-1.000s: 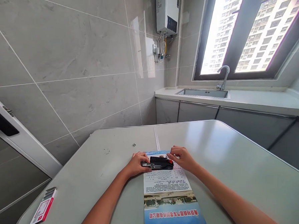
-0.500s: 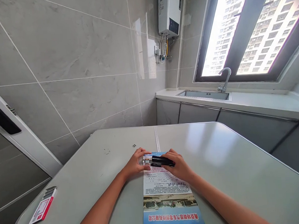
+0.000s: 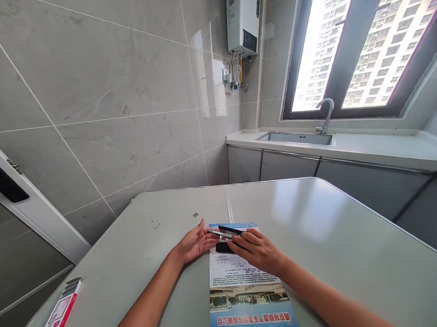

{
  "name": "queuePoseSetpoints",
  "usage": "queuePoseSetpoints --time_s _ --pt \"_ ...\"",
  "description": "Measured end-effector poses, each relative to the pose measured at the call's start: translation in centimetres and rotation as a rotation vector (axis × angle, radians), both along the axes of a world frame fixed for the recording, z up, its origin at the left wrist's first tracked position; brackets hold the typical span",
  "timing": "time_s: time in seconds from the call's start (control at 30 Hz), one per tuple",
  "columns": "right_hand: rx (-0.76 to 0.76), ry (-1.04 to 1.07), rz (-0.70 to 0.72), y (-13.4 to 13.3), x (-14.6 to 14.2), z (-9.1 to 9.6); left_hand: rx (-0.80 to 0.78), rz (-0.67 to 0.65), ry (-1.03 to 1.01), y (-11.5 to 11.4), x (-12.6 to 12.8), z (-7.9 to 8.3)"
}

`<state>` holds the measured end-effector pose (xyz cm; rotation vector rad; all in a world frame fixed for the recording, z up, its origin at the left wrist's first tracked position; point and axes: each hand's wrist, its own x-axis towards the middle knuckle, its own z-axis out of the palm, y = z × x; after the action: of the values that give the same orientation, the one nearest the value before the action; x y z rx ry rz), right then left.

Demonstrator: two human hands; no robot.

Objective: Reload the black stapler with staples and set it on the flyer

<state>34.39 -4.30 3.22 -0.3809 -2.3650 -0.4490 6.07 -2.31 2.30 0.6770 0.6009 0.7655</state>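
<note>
Black stapler (image 3: pixel 229 232) held just above leaflet (image 3: pixel 247 289)
Right hand (image 3: pixel 258 251) grasps it; open left hand (image 3: pixel 193 244) touches its metal tip. Whether the leaflet is stapled cannot be told.

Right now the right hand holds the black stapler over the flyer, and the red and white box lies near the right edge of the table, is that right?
Not quite. The red and white box lies near the left edge of the table, not the right, as the head view shows. The rest holds: the right hand holds the black stapler over the flyer.
</note>
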Motion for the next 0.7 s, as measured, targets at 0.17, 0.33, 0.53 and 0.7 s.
queuePoseSetpoints --time_s 0.17,0.33,0.53,0.7 --pt "0.076 -0.056 -0.018 -0.3 -0.1 0.7 0.007 0.018 0.008 -0.1 -0.2 -0.1" --pt "0.022 0.022 -0.018 -0.1 0.2 0.4 0.026 0.071 0.015 0.1 -0.2 -0.7" --pt "-0.075 0.21 -0.126 1.3 0.3 -1.3 0.03 0.19 0.04 0.4 -0.4 -0.8" --pt "-0.519 0.493 -0.209 2.4 0.6 -1.3 -0.009 0.344 0.034 1.0 -0.4 -0.8"
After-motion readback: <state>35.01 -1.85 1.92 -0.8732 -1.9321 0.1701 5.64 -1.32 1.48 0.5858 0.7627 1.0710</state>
